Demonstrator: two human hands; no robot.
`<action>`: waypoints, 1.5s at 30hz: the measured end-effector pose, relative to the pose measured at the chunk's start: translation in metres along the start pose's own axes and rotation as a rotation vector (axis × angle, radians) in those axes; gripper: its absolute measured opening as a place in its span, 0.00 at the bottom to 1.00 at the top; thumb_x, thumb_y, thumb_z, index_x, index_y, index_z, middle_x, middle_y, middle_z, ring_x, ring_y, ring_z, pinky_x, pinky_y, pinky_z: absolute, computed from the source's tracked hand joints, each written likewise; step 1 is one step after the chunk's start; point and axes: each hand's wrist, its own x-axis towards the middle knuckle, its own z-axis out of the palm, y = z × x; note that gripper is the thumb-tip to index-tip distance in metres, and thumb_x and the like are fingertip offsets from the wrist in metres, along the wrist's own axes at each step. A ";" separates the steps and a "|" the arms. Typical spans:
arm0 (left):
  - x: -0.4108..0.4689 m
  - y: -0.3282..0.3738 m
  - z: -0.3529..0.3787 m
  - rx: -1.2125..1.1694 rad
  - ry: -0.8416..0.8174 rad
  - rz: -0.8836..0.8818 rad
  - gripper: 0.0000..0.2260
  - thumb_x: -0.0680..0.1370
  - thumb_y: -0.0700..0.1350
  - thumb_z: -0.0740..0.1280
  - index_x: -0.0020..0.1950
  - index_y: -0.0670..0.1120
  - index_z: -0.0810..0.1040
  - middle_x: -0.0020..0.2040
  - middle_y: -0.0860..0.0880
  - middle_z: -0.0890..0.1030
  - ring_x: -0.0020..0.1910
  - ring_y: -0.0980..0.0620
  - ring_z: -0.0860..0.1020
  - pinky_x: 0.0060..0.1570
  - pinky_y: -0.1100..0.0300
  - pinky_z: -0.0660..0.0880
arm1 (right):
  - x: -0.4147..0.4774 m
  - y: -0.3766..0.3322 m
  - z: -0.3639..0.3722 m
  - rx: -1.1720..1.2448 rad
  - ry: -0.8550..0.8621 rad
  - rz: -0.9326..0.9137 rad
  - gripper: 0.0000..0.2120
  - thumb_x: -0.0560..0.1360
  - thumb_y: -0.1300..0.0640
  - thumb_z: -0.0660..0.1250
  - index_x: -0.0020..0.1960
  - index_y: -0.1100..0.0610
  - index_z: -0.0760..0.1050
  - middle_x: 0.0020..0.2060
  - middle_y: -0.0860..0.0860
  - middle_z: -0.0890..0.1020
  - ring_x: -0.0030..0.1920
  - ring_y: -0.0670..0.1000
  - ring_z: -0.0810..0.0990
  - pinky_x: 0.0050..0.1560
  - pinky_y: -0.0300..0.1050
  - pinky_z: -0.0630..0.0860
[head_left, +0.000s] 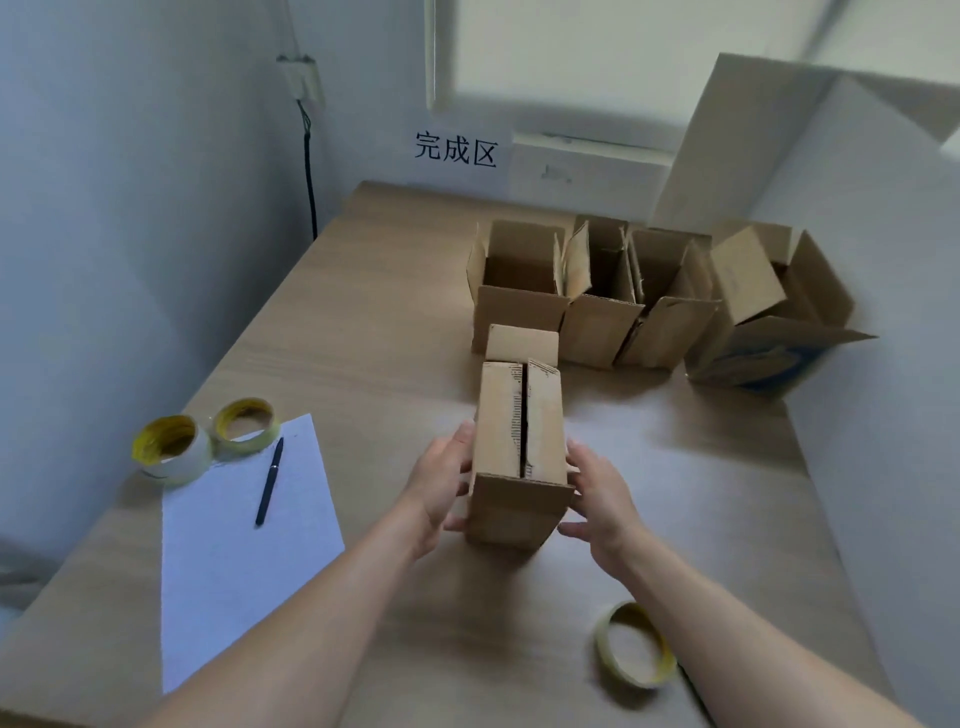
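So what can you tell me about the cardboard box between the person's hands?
The cardboard box is small, brown and corrugated, standing on the wooden table. Its two top flaps are folded shut, with an untaped slit between them; a small flap at the far end sticks out. The left hand and right hand press against its sides. Other open boxes stand behind it.

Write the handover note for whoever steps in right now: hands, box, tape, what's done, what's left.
Hands: left hand and right hand press flat against opposite sides of the box; neither holds tape.
Box: on the table, two flaps folded together on top, seam between them bare.
Tape: one roll beside the right arm, two more rolls by the paper on the left.
Done: flaps folded.
Left: probably taping that seam. The open boxes stand at the back.
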 end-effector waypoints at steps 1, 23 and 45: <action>0.002 -0.003 0.002 0.030 0.016 -0.001 0.22 0.76 0.66 0.64 0.59 0.51 0.75 0.52 0.52 0.82 0.45 0.50 0.79 0.40 0.53 0.75 | 0.001 0.003 0.000 -0.050 0.021 -0.006 0.22 0.75 0.35 0.65 0.56 0.52 0.74 0.52 0.49 0.82 0.51 0.52 0.81 0.48 0.54 0.75; 0.018 -0.011 0.019 0.754 0.122 0.237 0.43 0.57 0.57 0.80 0.67 0.59 0.61 0.58 0.56 0.78 0.56 0.51 0.77 0.57 0.52 0.76 | 0.018 -0.031 -0.008 -0.444 0.070 -0.149 0.14 0.73 0.49 0.57 0.35 0.60 0.68 0.33 0.59 0.75 0.33 0.58 0.75 0.41 0.63 0.80; 0.084 0.004 0.293 0.758 -0.233 0.282 0.08 0.66 0.46 0.53 0.37 0.42 0.65 0.35 0.44 0.70 0.37 0.44 0.70 0.44 0.40 0.76 | 0.061 -0.037 -0.301 -0.783 0.745 -0.198 0.16 0.75 0.57 0.59 0.29 0.60 0.66 0.25 0.53 0.71 0.29 0.56 0.70 0.28 0.46 0.62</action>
